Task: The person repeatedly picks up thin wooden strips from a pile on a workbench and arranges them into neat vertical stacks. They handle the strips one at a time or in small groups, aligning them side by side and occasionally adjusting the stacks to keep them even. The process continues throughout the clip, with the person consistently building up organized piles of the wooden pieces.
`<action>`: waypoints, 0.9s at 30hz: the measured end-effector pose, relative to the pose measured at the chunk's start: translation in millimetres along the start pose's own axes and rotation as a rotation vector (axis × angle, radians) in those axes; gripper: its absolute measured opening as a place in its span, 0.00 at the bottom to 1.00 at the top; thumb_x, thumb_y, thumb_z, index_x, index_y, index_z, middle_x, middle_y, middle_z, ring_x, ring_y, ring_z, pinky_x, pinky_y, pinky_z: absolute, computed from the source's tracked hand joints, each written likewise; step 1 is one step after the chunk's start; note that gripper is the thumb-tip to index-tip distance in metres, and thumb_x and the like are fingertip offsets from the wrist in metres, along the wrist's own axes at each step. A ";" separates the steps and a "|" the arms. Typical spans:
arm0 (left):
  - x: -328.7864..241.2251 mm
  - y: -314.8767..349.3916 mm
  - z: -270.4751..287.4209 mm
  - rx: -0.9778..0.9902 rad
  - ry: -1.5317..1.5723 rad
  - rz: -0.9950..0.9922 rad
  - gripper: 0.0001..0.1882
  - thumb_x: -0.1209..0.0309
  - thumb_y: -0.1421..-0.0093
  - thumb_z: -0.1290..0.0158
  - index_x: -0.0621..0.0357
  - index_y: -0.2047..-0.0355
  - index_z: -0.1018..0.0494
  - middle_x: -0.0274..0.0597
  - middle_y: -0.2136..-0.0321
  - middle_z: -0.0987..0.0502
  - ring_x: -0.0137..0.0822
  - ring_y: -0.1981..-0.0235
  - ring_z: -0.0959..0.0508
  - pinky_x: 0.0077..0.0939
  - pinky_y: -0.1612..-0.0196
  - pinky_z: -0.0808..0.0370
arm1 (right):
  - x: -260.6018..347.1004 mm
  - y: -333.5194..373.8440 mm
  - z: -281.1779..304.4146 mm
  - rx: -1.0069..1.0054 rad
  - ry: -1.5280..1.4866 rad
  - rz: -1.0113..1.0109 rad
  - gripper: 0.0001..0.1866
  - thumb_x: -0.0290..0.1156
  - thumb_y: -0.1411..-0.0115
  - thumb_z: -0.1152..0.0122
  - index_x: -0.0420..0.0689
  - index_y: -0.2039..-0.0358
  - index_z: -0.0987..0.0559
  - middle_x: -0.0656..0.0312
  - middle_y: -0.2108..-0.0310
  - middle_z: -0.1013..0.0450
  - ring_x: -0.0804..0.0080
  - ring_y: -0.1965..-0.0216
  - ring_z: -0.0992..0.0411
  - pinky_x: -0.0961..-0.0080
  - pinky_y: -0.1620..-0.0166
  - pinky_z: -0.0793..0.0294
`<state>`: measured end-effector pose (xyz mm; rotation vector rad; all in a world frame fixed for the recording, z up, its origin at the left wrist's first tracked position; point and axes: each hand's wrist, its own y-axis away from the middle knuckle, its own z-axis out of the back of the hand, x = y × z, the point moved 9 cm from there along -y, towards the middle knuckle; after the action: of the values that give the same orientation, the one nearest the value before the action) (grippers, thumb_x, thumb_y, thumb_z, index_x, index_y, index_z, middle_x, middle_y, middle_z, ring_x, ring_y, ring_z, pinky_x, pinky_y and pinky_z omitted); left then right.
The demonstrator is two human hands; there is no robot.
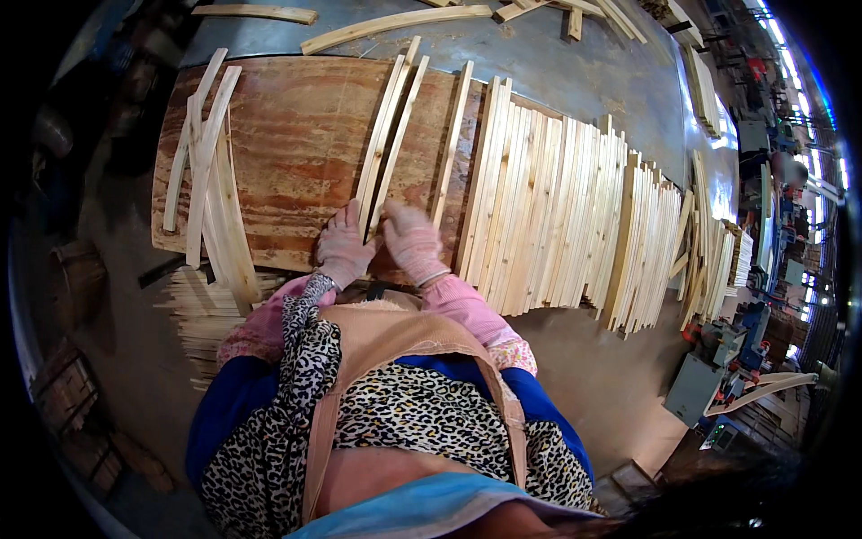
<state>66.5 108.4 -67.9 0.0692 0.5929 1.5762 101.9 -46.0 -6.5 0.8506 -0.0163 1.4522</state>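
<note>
Gloved hands, left (343,249) and right (412,241), hide the wooden slats' (388,135) near ends.

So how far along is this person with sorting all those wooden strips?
A long row of strips already lies packed side by side on the right of the brown board. The left hand and right hand grip the near ends of a few strips. A loose pile on the left looks unsorted.

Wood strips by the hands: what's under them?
The wood strips lie on a reddish-brown board. The gloved left hand and right hand cover their near ends; below the board is hidden.
</note>
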 end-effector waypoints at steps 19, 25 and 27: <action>-150.5 -22.2 -56.1 0.203 0.101 -0.110 0.63 0.42 0.44 0.39 0.66 0.24 0.61 0.66 0.28 0.44 0.59 0.30 0.36 0.41 0.29 0.36 | -273.7 89.1 121.4 -0.665 -1.016 -0.308 0.24 0.33 0.35 0.34 0.42 0.40 0.23 0.51 0.55 0.21 0.61 0.55 0.22 0.69 0.50 0.22; -175.7 -13.8 -48.8 0.355 0.201 -0.173 0.56 0.45 0.40 0.41 0.61 0.24 0.57 0.63 0.29 0.42 0.61 0.32 0.34 0.45 0.30 0.36 | -476.3 177.9 226.3 -0.736 -0.028 -0.829 0.14 0.41 0.33 0.37 0.46 0.54 0.19 0.56 0.63 0.22 0.65 0.60 0.24 0.65 0.56 0.23; -178.4 -16.7 -40.3 0.371 0.228 -0.305 0.51 0.46 0.36 0.44 0.60 0.24 0.54 0.61 0.29 0.40 0.60 0.31 0.35 0.46 0.29 0.36 | -509.2 222.2 240.7 -0.996 0.512 -0.655 0.15 0.42 0.37 0.37 0.47 0.55 0.18 0.52 0.59 0.21 0.53 0.55 0.24 0.56 0.51 0.24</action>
<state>86.0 -73.8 -54.7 0.0739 1.0219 1.1725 -63.0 -627.8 23.5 -0.3304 -0.0628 0.8185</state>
